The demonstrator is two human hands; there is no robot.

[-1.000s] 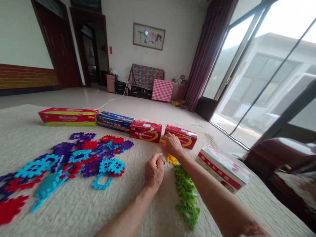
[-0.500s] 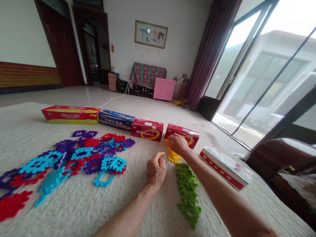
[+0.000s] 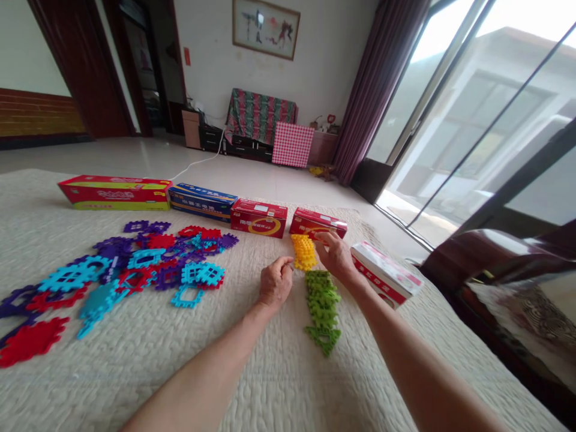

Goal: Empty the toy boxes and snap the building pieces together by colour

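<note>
A row of stacked yellow interlocking plastic pieces (image 3: pixel 304 252) lies on the quilted cover, in line with a longer row of green pieces (image 3: pixel 322 303). Just left of the yellow row is my left hand (image 3: pixel 276 281), its fingers curled in and nothing visible in them. My right hand (image 3: pixel 336 257) is at the yellow row's right side, fingers bent and apart, holding nothing that I can see. Behind its fingertips stands a red box (image 3: pixel 315 221). Over to the left, a loose heap holds purple pieces (image 3: pixel 168 278), red pieces (image 3: pixel 33 341) and light blue pieces (image 3: pixel 72 277).
Along the far side stand another red box (image 3: pixel 259 219), a blue box (image 3: pixel 202 203) and a long red and yellow-green box (image 3: pixel 114 193). A white and red box (image 3: pixel 386 273) lies right of my right forearm. A dark wooden seat (image 3: pixel 477 288) borders the right.
My right hand has come off the top of the yellow row to its right side, leaving the row in plain sight. The view has tipped down slightly. My left hand keeps its curled shape.
</note>
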